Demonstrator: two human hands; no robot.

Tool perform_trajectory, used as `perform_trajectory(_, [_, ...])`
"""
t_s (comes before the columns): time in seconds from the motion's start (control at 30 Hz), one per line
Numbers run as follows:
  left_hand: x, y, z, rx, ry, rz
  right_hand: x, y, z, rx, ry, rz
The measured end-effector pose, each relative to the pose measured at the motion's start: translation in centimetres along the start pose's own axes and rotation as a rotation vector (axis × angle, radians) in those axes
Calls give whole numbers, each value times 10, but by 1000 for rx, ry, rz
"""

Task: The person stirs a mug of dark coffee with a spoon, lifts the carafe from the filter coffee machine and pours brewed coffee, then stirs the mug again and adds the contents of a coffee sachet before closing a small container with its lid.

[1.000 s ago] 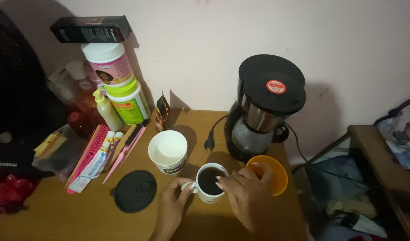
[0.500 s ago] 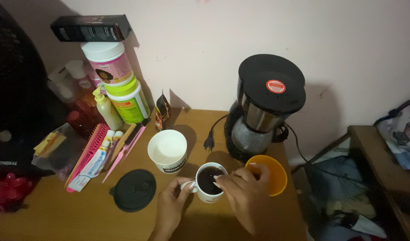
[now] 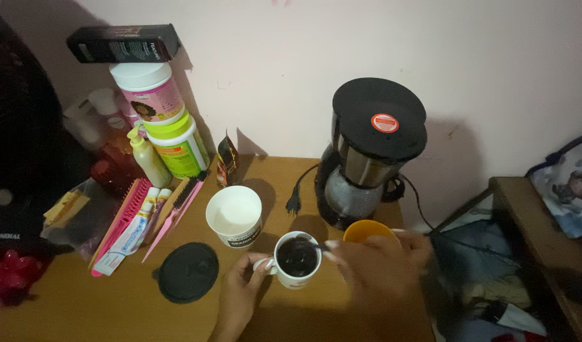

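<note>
Mug [image 3: 296, 259]: white, filled with dark coffee, set on the wooden table [image 3: 63, 313], at 7 o'clock from the coffee maker [image 3: 367, 155].
Left hand [image 3: 240, 297]: closed on the mug's handle.
Right hand [image 3: 379, 272]: blurred, fingers pinched on a spoon [image 3: 313, 244] dipped in the mug.
Neighbours: white tub [image 3: 234, 215] at 11 o'clock of the mug, black lid [image 3: 188, 272] at 9 o'clock, orange cup [image 3: 367, 231] at 2 o'clock.

The bench [image 3: 69, 310] is brown wood with a smooth, dull sheen. The small white mug [image 3: 296, 275] looks like glazed ceramic, glossy at the rim, its dark liquid shining. The black coffee maker [image 3: 369, 152] has a matt plastic lid, a brushed metal band and a clear glass jug. The round black lid [image 3: 188, 272] is matt plastic. The white tub [image 3: 234, 216] looks like smooth plastic.
</note>
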State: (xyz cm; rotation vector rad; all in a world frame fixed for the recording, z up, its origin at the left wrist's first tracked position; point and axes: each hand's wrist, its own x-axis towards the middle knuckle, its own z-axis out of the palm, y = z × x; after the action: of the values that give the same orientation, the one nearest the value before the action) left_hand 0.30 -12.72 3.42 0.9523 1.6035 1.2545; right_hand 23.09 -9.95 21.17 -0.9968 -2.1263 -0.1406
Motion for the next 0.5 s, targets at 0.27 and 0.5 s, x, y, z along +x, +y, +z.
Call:
perform_trajectory(0.27, [3,-15,-2,-93,-22,54,-11,25,-33,-238,212,204])
perform_trajectory(0.5, [-4,16,2,-82,-34,243,-19,43,-41,-322,187,177])
